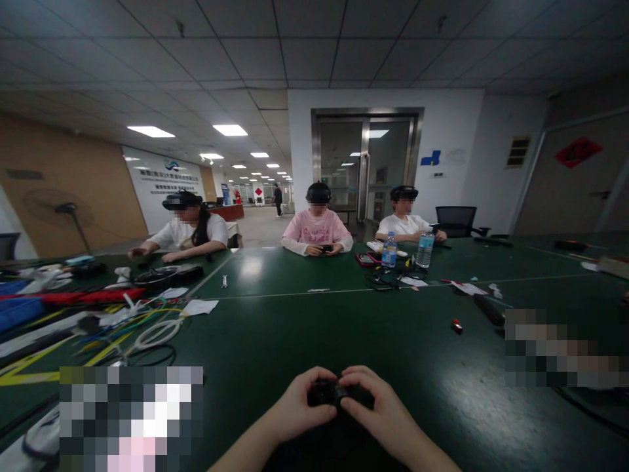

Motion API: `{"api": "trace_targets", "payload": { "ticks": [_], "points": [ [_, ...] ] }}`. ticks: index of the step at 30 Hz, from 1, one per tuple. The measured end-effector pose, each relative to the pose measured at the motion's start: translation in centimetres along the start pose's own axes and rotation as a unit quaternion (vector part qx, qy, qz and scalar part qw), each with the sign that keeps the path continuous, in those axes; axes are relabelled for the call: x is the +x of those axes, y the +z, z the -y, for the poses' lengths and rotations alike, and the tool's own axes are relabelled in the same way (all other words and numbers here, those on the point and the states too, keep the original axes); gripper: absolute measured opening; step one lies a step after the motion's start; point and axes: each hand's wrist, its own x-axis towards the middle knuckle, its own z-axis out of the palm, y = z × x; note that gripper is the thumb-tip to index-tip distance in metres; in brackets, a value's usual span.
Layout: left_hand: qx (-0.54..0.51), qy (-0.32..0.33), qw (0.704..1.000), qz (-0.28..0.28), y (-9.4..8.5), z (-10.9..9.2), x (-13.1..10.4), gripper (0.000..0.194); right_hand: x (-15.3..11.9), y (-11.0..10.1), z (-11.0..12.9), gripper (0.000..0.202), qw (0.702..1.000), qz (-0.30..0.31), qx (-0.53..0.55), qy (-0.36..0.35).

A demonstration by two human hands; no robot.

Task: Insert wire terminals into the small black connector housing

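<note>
Both my hands meet low in the middle of the head view, over the green table (275, 334). Between them is a small black object (323, 392), dark and partly covered by my fingers; its kind does not show. My left hand (297, 403) is closed round its left side, thumb below and fingers above. At its right end, the thumb and fingers of my right hand (378, 401) close on it. Whether it is one piece or two pressed together, I cannot tell.
Cables (154, 334) and tools crowd the left side. Two water bottles (389, 251) stand beyond my hands, near tangled black leads. A small red item (457, 326) lies to the right. Three people wearing headsets sit across the table. Blurred patches cover both near sides.
</note>
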Motion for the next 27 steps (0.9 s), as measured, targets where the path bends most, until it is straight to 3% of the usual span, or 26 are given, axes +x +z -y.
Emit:
{"api": "trace_targets", "payload": {
  "ticks": [14,27],
  "points": [
    [0.0,-0.036,0.999,0.015,-0.2,0.1,-0.2,0.043,0.4,-2.4,-1.0,0.026,0.99,-0.137,-0.001,0.005],
    [0.014,-0.06,0.998,0.018,-0.5,0.7,-0.3,0.045,0.4,-3.7,-0.9,0.034,0.944,-0.302,0.128,-0.024]
  ]
}}
